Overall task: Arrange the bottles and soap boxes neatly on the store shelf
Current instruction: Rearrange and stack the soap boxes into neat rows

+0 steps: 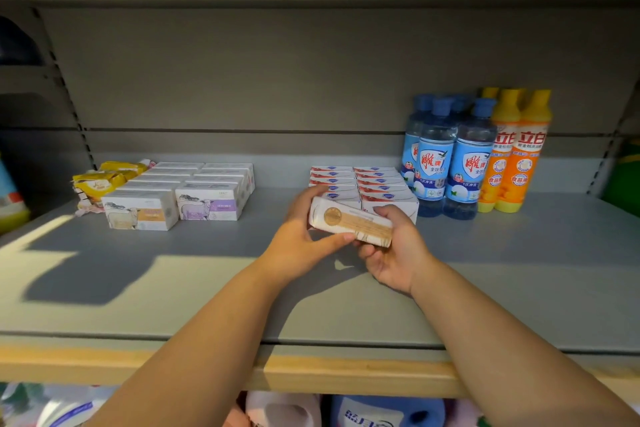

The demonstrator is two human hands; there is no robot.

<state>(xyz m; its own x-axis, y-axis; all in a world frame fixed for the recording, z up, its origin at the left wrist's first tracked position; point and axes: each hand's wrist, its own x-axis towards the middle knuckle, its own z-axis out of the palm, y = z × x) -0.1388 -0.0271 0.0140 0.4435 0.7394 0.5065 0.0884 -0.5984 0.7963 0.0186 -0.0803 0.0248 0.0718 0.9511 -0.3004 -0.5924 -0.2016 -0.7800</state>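
Both hands hold one white soap box (349, 221) with a gold seal and a tan label, lifted just above the grey shelf (173, 281). My left hand (301, 236) grips its left end, thumb along the front edge. My right hand (394, 253) cups its right end from below. Right behind it lie rows of red-and-white soap boxes (360, 184). Blue-capped clear bottles (446, 156) and orange-yellow bottles (516, 152) stand upright at the back right.
White soap boxes with sheep pictures (180, 194) sit in two rows at the left, with yellow wrapped packs (104, 180) beside them. The shelf has a wooden front edge (346, 378). Detergent containers (384, 412) show on the level below.
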